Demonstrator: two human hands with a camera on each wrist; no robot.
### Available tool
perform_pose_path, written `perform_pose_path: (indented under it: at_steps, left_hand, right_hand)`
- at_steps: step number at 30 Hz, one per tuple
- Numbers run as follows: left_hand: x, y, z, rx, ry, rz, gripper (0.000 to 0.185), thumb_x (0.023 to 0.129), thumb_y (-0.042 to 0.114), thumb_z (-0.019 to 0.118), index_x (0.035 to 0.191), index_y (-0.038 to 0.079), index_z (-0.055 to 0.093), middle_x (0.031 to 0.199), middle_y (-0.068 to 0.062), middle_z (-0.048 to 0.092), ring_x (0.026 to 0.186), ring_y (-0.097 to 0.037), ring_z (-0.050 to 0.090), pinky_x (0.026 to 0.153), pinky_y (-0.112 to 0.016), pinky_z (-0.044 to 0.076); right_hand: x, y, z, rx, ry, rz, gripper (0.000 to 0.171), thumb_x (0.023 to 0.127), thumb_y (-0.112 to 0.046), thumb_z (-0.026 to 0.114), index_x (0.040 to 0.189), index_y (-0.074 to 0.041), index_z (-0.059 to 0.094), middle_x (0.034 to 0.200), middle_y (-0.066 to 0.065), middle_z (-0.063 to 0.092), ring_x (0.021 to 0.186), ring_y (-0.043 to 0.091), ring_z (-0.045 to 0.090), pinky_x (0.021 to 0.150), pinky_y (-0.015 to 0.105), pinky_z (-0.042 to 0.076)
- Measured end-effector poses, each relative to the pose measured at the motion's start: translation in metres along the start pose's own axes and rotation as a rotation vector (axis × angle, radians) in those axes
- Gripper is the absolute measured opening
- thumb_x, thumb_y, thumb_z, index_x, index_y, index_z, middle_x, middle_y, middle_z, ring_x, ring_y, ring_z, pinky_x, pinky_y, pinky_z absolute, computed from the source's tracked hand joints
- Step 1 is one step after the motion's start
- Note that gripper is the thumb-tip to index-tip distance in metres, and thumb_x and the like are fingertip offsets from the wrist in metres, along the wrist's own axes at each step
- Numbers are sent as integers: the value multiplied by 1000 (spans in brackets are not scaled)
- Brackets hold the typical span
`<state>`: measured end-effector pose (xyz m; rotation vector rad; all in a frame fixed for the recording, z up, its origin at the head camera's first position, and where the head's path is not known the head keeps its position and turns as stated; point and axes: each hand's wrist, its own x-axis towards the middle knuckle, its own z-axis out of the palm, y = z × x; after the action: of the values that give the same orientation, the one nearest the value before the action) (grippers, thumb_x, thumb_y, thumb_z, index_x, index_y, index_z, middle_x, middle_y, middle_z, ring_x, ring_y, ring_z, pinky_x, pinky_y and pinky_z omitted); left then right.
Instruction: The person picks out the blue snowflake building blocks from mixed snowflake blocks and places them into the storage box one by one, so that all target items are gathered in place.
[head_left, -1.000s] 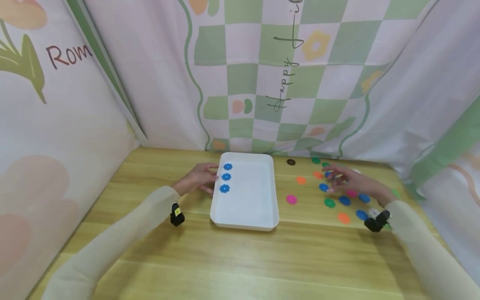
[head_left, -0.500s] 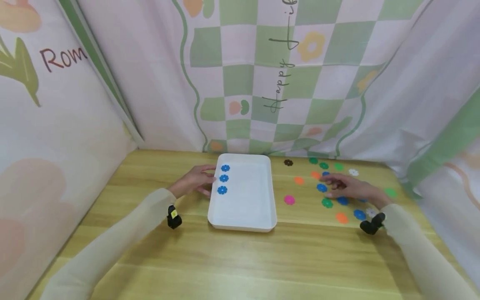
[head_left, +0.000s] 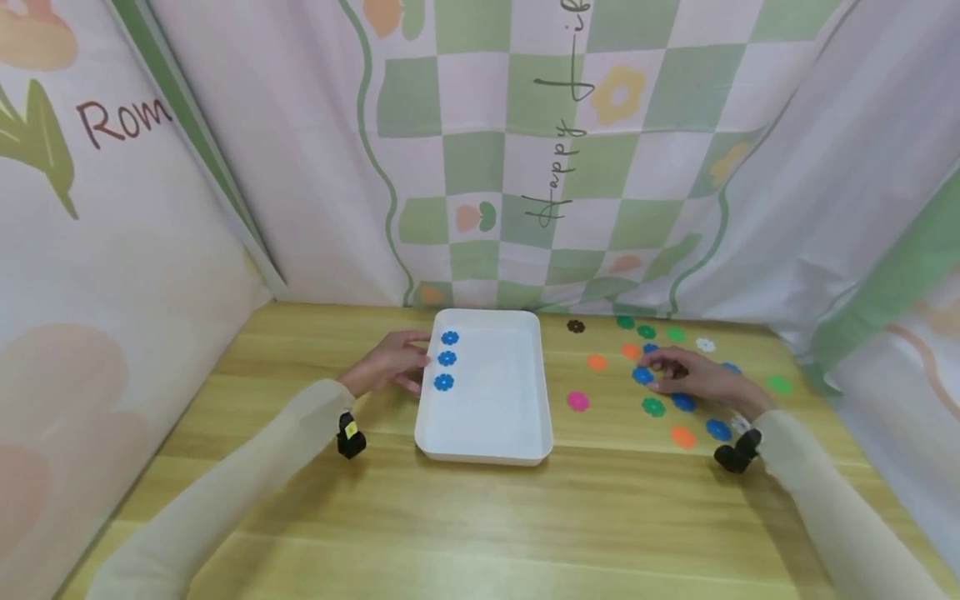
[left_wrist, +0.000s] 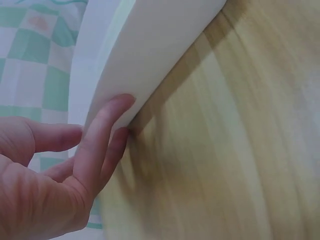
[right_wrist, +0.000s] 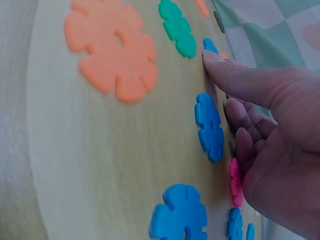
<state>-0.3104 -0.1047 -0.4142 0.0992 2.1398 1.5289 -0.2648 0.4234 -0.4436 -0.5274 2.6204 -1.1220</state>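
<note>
My left hand (head_left: pixel 396 360) is at the left side of a white tray (head_left: pixel 495 433). In the left wrist view, its fingers (left_wrist: pixel 102 132) rest against the tray's outer wall, with one digit at the rim. Inside the tray, along its left side, lie three blue flower-shaped discs (head_left: pixel 447 358) in a column. My right hand (head_left: pixel 697 375) is over the scattered discs at the right. Its thumb and index fingertips are right at the edges of a blue flower-shaped disc (head_left: pixel 642 376) lying flat on the table; in the right wrist view the thumb tip overlaps this disc (right_wrist: pixel 209 45).
Around the right hand lie more flower-shaped discs: a pink disc (head_left: pixel 577 402), a green disc (head_left: pixel 653 407), an orange disc (head_left: pixel 683 437), a blue disc (head_left: pixel 717 429), a brown disc (head_left: pixel 575 326) and several others. A patterned curtain (head_left: pixel 555 167) hangs behind the wooden table (head_left: pixel 480 533).
My right hand has come down to the blue disc, and its thumb and index finger have drawn closer together. The left hand stays at the tray. The head view has shifted slightly.
</note>
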Motion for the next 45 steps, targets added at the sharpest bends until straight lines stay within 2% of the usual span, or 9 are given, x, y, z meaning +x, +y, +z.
perform_pose_path:
  at_steps: [5, 10, 14, 21, 24, 29, 33, 39, 45]
  left_hand:
    - [2, 4, 0, 36, 7, 15, 59, 103, 2, 59, 159, 2, 40, 145, -29, 57, 124, -42, 65, 73, -38, 69]
    - [1, 4, -4, 20, -26, 4, 62, 102, 1, 61, 160, 3, 39, 148, -29, 55, 124, -43, 65, 75, -40, 69]
    - [2, 2, -4, 24, -38, 7, 63, 101, 1, 62, 160, 3, 38, 149, -29, 54, 121, -42, 67, 75, -40, 69]
    - [5, 2, 0, 38, -16, 0, 64, 101, 1, 62, 160, 4, 38, 151, -29, 51, 119, -40, 68, 72, -37, 69]
    - [6, 1, 0, 19, -17, -6, 64, 101, 1, 63, 160, 4, 38, 153, -29, 50, 118, -39, 69, 71, -37, 69]
    - [5, 0, -3, -10, -34, -12, 66, 102, 1, 63, 161, 5, 36, 155, -29, 49, 119, -40, 68, 72, -37, 69]
    - [4, 1, -3, -14, -44, -10, 66, 102, 2, 63, 162, 5, 36, 158, -27, 46, 123, -40, 67, 73, -37, 69]
    - [2, 3, -1, -19, -57, 6, 65, 103, 1, 61, 162, 3, 34, 162, -25, 41, 130, -42, 62, 73, -36, 69]
    - [2, 0, 0, -39, -56, 24, 66, 104, 0, 60, 163, 3, 30, 166, -23, 36, 132, -43, 60, 73, -36, 69]
  right_hand:
    - [1, 1, 1, -6, 3, -35, 25, 99, -4, 69, 123, 2, 62, 106, 12, 58, 87, 16, 53, 72, 25, 49]
    - [3, -1, 3, -31, 14, -99, 19, 97, 1, 69, 114, 2, 60, 99, 11, 58, 83, 18, 53, 68, 26, 47]
    - [3, -7, 2, -61, 37, -75, 20, 97, -1, 72, 113, 2, 60, 98, 11, 61, 85, 15, 55, 69, 25, 50]
    - [5, -17, -7, -196, 94, -1, 13, 99, -9, 72, 109, -1, 68, 104, 9, 71, 95, 15, 65, 81, 21, 57]
    - [8, -23, -10, -180, 114, 31, 17, 100, -9, 71, 113, 2, 70, 106, 13, 74, 93, 17, 69, 79, 23, 62]
    - [16, -47, -7, -19, 149, 34, 24, 102, -9, 68, 120, 7, 67, 110, 23, 72, 87, 22, 74, 74, 34, 67]
    - [26, -73, 9, 161, 144, 37, 32, 103, -10, 67, 127, 11, 61, 116, 27, 70, 90, 23, 75, 79, 41, 68]
    - [47, -109, 47, 453, 83, 112, 41, 103, -7, 65, 134, 17, 51, 111, 15, 73, 97, 26, 76, 94, 49, 65]
    - [66, -149, 73, 479, 31, 156, 35, 104, -7, 64, 130, 15, 56, 111, 21, 73, 95, 26, 76, 92, 49, 66]
